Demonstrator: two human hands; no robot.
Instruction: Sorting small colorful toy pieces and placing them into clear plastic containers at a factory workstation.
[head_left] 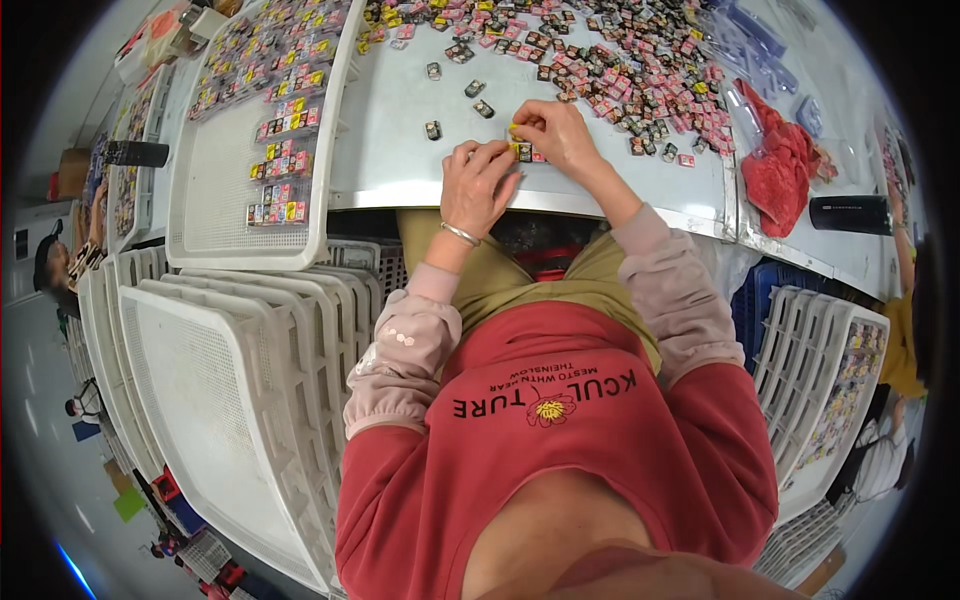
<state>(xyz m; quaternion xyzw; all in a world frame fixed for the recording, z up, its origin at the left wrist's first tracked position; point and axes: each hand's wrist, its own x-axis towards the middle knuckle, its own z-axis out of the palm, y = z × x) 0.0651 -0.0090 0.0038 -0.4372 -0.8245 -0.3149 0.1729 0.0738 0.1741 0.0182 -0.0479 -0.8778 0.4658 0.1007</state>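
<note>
A short row of small printed boxes (527,153), yellow, black and pink, lies near the front edge of the white table (400,150). My left hand (478,190) is curled at the left end of this row, fingertips against it and hiding part of it. Above the row, my right hand (560,138) pinches a small yellow box (516,130) between thumb and forefinger. Several loose black boxes (474,88) are scattered just beyond my hands. Farther back and to the right spreads a big heap of pink, black and yellow boxes (620,85).
At left, a white tray (215,225) carries filled rows of boxes. Stacked white crates (215,350) stand below it, with more crates (800,370) at right. A red cloth (778,170) and a black cylinder (850,214) lie on the right. Other people work at both sides.
</note>
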